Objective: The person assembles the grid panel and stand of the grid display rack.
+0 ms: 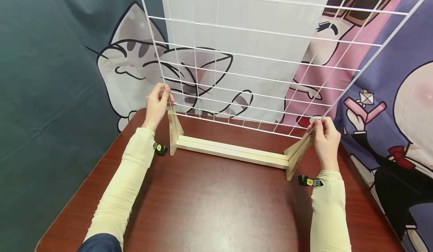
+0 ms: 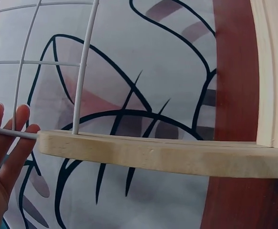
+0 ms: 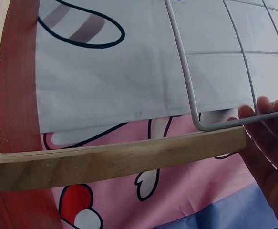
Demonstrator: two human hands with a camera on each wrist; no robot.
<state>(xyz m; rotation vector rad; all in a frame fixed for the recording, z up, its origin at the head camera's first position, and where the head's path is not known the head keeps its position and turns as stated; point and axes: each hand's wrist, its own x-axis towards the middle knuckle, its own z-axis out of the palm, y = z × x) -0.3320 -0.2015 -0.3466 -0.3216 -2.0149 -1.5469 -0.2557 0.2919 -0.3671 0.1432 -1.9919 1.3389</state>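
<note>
A white wire grid panel [image 1: 243, 28] stands upright over a pale wooden stand. The stand has a long crossbar [image 1: 233, 153] between a left end board [image 1: 174, 133] and a right end board [image 1: 297, 155]. My left hand [image 1: 157, 104] grips the panel's left side wire just above the left board's tip. On the other side, my right hand [image 1: 327, 142] pinches the right side wire near the right board's upper end. In the left wrist view, the panel's bottom corner meets the board's edge [image 2: 148, 155]. The right wrist view has the rounded wire corner [image 3: 199, 125] along the board's top edge [image 3: 124, 160].
The stand sits on a reddish-brown table [image 1: 216, 207]. Behind the table hangs a cloth printed with cartoon cats [image 1: 135, 68], with a plain grey-green curtain [image 1: 50, 94] at the left. Small black wrist cameras are strapped to both cream sleeves [image 1: 118, 184].
</note>
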